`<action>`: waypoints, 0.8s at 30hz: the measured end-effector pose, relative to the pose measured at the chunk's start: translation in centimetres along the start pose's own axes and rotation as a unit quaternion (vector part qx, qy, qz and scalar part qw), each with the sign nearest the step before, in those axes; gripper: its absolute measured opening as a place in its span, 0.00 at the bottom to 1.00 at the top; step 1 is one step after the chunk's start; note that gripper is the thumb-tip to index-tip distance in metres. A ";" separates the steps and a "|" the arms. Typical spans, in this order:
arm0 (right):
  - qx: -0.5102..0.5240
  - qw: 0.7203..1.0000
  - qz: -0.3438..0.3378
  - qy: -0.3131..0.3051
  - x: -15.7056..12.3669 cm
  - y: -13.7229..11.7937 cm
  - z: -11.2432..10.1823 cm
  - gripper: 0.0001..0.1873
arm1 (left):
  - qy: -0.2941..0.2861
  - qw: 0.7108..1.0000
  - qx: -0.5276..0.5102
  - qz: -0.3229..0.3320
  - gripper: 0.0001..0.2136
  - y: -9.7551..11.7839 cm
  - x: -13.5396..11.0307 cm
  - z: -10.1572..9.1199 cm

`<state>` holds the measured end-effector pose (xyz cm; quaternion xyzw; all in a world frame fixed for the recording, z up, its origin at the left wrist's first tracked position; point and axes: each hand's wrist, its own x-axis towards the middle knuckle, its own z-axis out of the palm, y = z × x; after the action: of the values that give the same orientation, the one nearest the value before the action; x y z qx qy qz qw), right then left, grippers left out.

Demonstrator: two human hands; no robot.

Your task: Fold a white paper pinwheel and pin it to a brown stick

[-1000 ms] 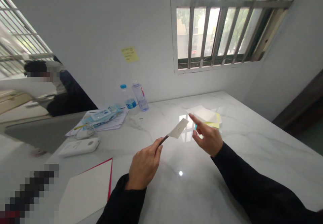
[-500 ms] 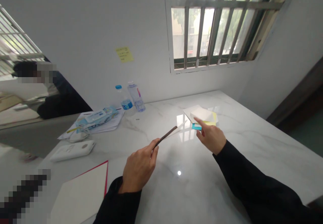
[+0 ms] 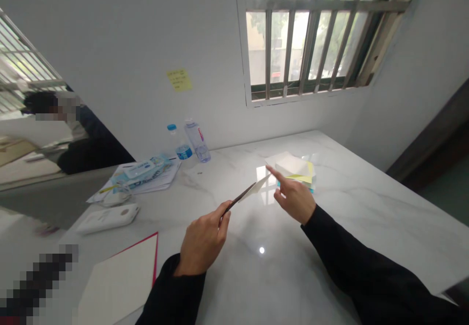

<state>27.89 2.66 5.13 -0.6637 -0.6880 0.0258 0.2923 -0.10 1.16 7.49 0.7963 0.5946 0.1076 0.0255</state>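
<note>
Clamping a dark stick [image 3: 240, 199] in my left fingers [image 3: 223, 213], right forefinger [image 3: 274, 172] free, I could drop its paper [image 3: 255, 189] if my grip slackens.

Sticky note [image 3: 179, 80], yellow, on the wall: several handwritten lines, too small to read. Small water bottle [image 3: 180, 145]: blue label, print illegible. Clear bottle [image 3: 198, 141]: narrow pinkish-red label, print illegible. Flat packet [image 3: 141, 169], on the papers: blue and white printed wording, too blurred to read. Papers [image 3: 161, 182], under the packet: faint print, unreadable. White box [image 3: 109, 218]: one small oval mark, no legible wording. No text, brand or number could be read.
</note>
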 end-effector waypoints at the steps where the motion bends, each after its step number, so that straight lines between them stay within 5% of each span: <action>1: -0.016 0.999 0.009 -0.036 0.0 0.0 0.2 0.33 | 0.001 1.000 0.000 -0.001 0.18 0.0 0.0 0.0; 3: -0.023 0.999 0.030 -0.029 0.2 0.1 0.2 0.31 | 0.006 1.000 -0.001 -0.006 0.19 -0.1 0.0 -0.1; 7: 0.023 0.993 -0.004 0.114 0.4 0.0 0.0 0.36 | 0.005 1.000 0.008 -0.004 0.19 -0.2 0.2 -0.3; 12: -0.028 0.999 -0.014 -0.044 0.4 -0.3 0.7 0.32 | 0.007 1.000 0.014 -0.002 0.19 -0.3 0.3 -0.3; 16: 0.014 0.997 -0.012 0.076 0.4 -0.1 0.7 0.34 | 0.005 1.000 0.008 -0.002 0.20 -0.3 0.3 -0.2; 21: -0.028 0.999 -0.013 -0.025 0.6 0.8 0.8 0.28 | -0.009 1.000 -0.002 -0.009 0.19 -0.1 0.3 -0.2; 24: -0.029 0.998 0.016 0.044 0.4 1.0 0.7 0.30 | -0.008 1.000 -0.004 -0.005 0.19 -0.2 0.3 -0.1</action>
<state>28.56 3.41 4.31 -0.6831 -0.6645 -0.0186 0.3024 -0.20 1.49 7.61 0.7939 0.5982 0.1033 0.0341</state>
